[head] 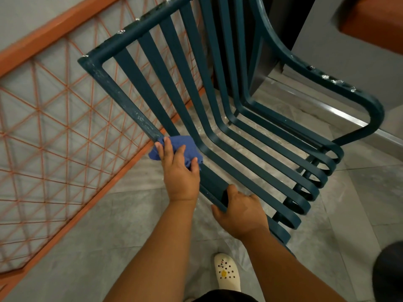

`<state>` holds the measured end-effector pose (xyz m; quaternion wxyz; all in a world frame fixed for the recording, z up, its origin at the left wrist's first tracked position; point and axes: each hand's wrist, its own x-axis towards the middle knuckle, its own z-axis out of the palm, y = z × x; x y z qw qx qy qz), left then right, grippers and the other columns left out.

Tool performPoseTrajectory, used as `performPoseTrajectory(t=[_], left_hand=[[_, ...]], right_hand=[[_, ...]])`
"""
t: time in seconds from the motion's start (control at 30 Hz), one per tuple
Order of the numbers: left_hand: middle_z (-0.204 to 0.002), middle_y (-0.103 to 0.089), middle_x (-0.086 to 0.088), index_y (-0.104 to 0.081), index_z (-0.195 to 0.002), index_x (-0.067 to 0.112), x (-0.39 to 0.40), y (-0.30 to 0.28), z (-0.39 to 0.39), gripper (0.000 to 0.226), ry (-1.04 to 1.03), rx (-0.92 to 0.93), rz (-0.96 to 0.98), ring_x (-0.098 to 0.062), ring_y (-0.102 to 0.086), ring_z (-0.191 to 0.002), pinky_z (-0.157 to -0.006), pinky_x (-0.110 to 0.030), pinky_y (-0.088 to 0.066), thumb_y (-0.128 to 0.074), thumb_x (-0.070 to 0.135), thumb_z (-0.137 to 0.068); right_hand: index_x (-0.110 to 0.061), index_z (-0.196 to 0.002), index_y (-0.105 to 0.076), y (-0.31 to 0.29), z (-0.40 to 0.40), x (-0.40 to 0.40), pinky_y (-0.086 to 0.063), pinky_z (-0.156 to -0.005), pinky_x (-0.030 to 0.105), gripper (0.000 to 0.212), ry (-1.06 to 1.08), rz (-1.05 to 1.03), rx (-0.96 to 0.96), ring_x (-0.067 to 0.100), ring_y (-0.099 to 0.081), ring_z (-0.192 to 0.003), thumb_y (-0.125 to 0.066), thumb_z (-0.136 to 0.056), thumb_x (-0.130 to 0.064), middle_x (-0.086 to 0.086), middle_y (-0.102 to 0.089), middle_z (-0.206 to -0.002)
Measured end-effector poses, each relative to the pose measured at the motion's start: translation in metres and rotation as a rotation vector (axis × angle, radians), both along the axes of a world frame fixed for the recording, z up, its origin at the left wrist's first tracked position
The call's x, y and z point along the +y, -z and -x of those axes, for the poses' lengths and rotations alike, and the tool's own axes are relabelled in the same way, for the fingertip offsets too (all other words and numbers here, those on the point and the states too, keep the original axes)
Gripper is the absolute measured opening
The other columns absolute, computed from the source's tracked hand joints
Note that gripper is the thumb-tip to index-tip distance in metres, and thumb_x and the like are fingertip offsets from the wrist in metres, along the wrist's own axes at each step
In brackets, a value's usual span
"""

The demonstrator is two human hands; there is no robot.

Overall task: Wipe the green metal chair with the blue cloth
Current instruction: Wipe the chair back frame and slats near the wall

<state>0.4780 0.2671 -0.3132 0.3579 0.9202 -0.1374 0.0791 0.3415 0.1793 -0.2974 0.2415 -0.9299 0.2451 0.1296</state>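
While the right hand (241, 214) grips the green metal chair (218, 101) by its side rail, the left hand (177, 171) — fingers curled — presses the blue cloth (187, 147) against that rail.

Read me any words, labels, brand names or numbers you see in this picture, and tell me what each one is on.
None: no readable text anywhere.
The green metal chair and blue cloth carry no lettering.
The white clog has small charms, too small to read as text.
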Motion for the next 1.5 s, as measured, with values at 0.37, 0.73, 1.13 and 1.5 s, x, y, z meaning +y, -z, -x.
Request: performPoseTrajectory(t=[0.37, 0.73, 1.13, 1.5], left_hand=[[-0.119, -0.052, -0.010, -0.069, -0.102, 0.013, -0.008, 0.000, 0.063, 0.043, -0.081, 0.115, 0.057, -0.023, -0.048, -0.108, -0.081, -0.022, -0.043, -0.085, 0.030, -0.066], [-0.107, -0.046, -0.009, -0.060, -0.096, 0.010, 0.002, -0.019, -0.026, 0.039, -0.249, 0.015, 0.133, -0.026, -0.053, -0.096, -0.080, -0.032, -0.053, -0.085, 0.020, -0.068], [-0.102, -0.039, 0.003, -0.058, -0.093, 0.013, 0.010, -0.017, -0.023, 0.042, -0.208, 0.034, 0.121, -0.020, -0.054, -0.091, -0.078, -0.025, -0.050, -0.087, 0.027, -0.064], [-0.100, -0.037, -0.001, -0.053, -0.091, 0.009, 0.019, -0.036, -0.061, 0.044, -0.207, -0.068, 0.077, -0.024, -0.052, -0.087, -0.075, -0.028, -0.051, -0.086, 0.022, -0.065]], right_hand=[[-0.026, -0.091, -0.035, -0.003, -0.001, -0.001, -0.043, -0.082, 0.035, 0.021, -0.006, -0.015, -0.086, 0.018, -0.061, -0.070, -0.036, -0.094, -0.046, -0.001, -0.066, -0.080], [-0.030, -0.106, -0.037, -0.009, -0.005, 0.000, -0.044, -0.095, 0.037, 0.029, -0.008, -0.047, 0.060, 0.012, -0.055, -0.071, -0.030, -0.095, -0.056, -0.006, -0.059, -0.083], [-0.022, -0.139, -0.034, 0.006, -0.083, 0.019, -0.036, -0.096, 0.039, 0.039, -0.156, -0.038, -0.146, 0.020, -0.055, -0.112, -0.027, -0.103, -0.035, 0.000, -0.059, -0.125], [-0.022, -0.142, -0.031, 0.001, -0.082, 0.022, -0.035, -0.104, 0.040, 0.043, -0.169, 0.030, -0.106, 0.020, -0.056, -0.113, -0.024, -0.103, -0.038, -0.001, -0.059, -0.124]])
